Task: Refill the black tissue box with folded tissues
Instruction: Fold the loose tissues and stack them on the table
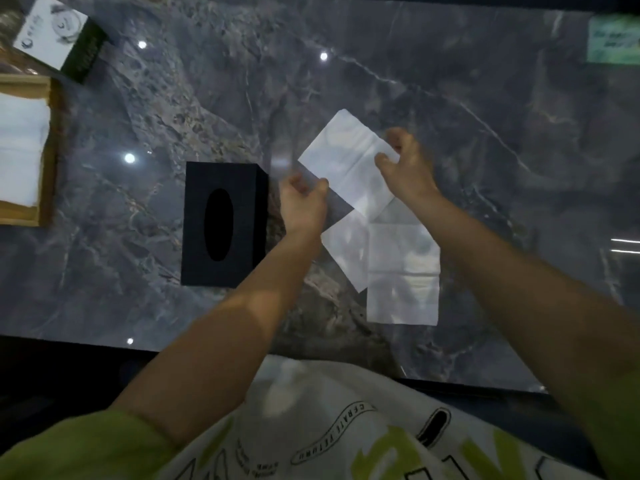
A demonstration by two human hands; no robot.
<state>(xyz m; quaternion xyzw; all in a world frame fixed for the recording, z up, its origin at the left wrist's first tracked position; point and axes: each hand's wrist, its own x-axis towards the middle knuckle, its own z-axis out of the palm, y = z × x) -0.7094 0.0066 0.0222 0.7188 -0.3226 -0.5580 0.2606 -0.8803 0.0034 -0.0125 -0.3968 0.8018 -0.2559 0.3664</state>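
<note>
A black tissue box (223,225) with an oval slot on top stands on the dark marble table, left of centre. Just right of it I hold a white tissue (348,161) stretched above the table. My left hand (303,202) pinches its near left corner and my right hand (405,164) pinches its right edge. Under and in front of the held tissue, two more white tissues (401,271) lie flat on the table, partly overlapping.
A wooden tray (46,174) with a stack of white tissues sits at the left edge. A black-and-white carton (60,36) lies at the far left corner. A green label (613,38) shows at the far right. The table's front edge runs near my lap.
</note>
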